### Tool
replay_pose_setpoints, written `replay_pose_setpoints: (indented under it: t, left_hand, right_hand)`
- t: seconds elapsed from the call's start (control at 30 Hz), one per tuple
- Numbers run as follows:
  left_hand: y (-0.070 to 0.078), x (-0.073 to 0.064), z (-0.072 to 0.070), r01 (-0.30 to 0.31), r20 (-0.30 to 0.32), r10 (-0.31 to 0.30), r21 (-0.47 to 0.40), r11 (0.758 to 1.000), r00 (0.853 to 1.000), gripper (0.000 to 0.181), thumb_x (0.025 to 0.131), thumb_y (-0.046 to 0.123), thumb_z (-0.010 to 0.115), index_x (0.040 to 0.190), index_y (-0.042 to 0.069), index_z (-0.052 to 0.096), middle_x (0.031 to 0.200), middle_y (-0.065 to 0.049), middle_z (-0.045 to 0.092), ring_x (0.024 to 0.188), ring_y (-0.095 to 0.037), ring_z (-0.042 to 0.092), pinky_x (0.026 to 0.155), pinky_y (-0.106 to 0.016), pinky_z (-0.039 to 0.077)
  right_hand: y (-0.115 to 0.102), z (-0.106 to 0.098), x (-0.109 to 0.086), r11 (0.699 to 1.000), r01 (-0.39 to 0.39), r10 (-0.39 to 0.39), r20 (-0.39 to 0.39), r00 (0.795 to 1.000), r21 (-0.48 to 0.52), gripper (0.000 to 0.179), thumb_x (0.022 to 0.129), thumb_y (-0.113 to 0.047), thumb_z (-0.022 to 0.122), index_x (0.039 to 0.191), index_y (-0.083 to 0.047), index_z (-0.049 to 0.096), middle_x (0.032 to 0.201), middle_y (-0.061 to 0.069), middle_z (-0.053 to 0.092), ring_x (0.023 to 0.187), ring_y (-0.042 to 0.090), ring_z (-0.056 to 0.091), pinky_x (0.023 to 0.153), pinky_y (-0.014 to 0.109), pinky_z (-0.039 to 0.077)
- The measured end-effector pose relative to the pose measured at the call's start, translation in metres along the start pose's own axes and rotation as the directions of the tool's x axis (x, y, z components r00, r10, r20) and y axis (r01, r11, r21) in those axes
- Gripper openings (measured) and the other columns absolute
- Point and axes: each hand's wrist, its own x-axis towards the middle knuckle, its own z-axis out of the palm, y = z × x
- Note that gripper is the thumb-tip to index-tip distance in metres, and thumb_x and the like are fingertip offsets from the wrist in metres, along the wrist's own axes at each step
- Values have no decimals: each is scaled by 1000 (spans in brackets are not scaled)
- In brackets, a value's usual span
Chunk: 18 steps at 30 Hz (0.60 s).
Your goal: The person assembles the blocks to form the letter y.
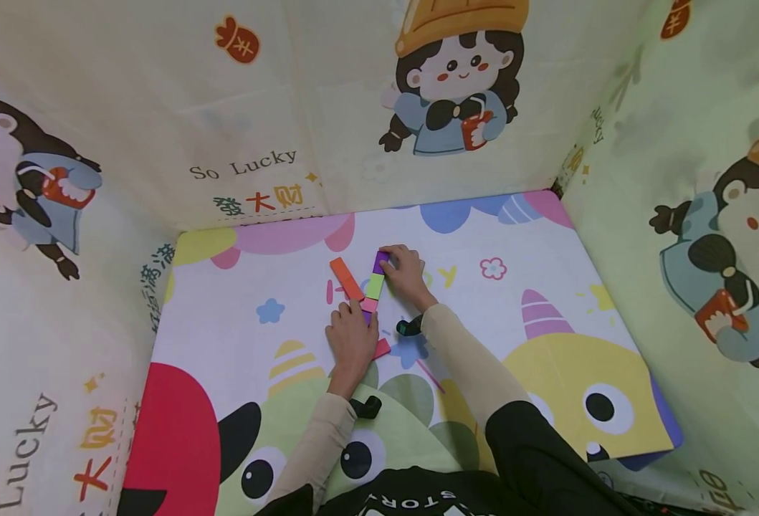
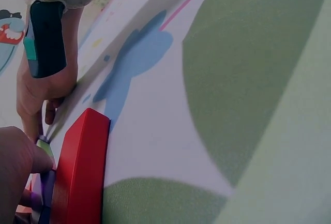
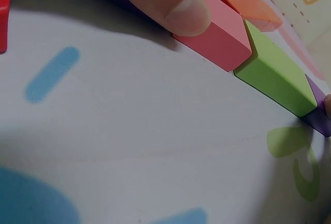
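A line of coloured blocks lies on the printed mat. From far to near come a purple block (image 1: 380, 264), a green block (image 1: 375, 287), a pink block (image 1: 369, 305) and another purple block (image 1: 367, 317), partly covered. My right hand (image 1: 410, 276) pinches the far purple block at the line's end; its fingertip shows at the right wrist view's edge. With thumb and fingers, my left hand (image 1: 351, 340) holds the near purple block, its thumb (image 3: 189, 14) also against the pink one. Orange blocks (image 1: 345, 278) slant off to the left, meeting the line near the pink block.
A red block (image 2: 83, 167) lies near my left hand, on the side closer to my body. Each wrist wears a dark strapped device (image 1: 409, 327). Printed cloth walls (image 1: 327, 86) enclose the mat (image 1: 456, 301) at the back and both sides.
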Motion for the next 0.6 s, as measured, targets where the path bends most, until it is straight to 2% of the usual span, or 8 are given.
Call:
replay_pose_setpoints:
  t: [0.6]
  left_hand:
    - [-3, 0, -2, -19, 26, 20, -43, 999, 999, 50, 101, 44, 64, 127, 2, 56, 116, -19, 63, 101, -35, 62, 85, -48, 54]
  right_hand:
    - [0, 0, -1, 1000, 0, 0, 5, 1000, 0, 39, 105, -30, 62, 142, -19, 62, 150, 7, 58, 137, 36, 46, 108, 56, 30]
